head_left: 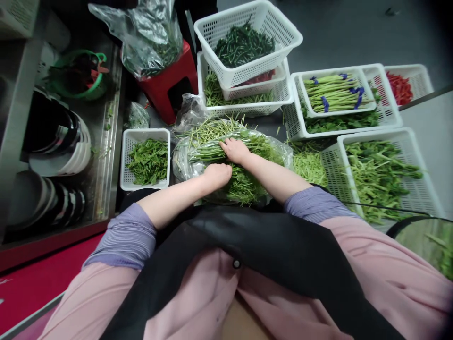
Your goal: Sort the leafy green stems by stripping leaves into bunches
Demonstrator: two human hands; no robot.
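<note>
A heap of long, thin-stemmed leafy greens (247, 184) lies on a clear plastic bag (182, 158) in front of me. My right hand (235, 150) rests on the upper side of the heap, its fingers bent around some stems. Just below and to the left of it, my left hand (218, 175) is closed in a pinch over the greens; what lies inside its fingers is hidden. Cut pale stems (215, 130) are piled along the far side of the bag.
A white basket of green leaves (148, 160) stands at left, near a red stool (170, 85) bearing a bagged bundle. White baskets with green chillies (244, 45), tied asparagus-like stalks (332, 94) and leafy stems (382, 174) stand beyond and right. Stacked plates (63, 141) fill a left shelf.
</note>
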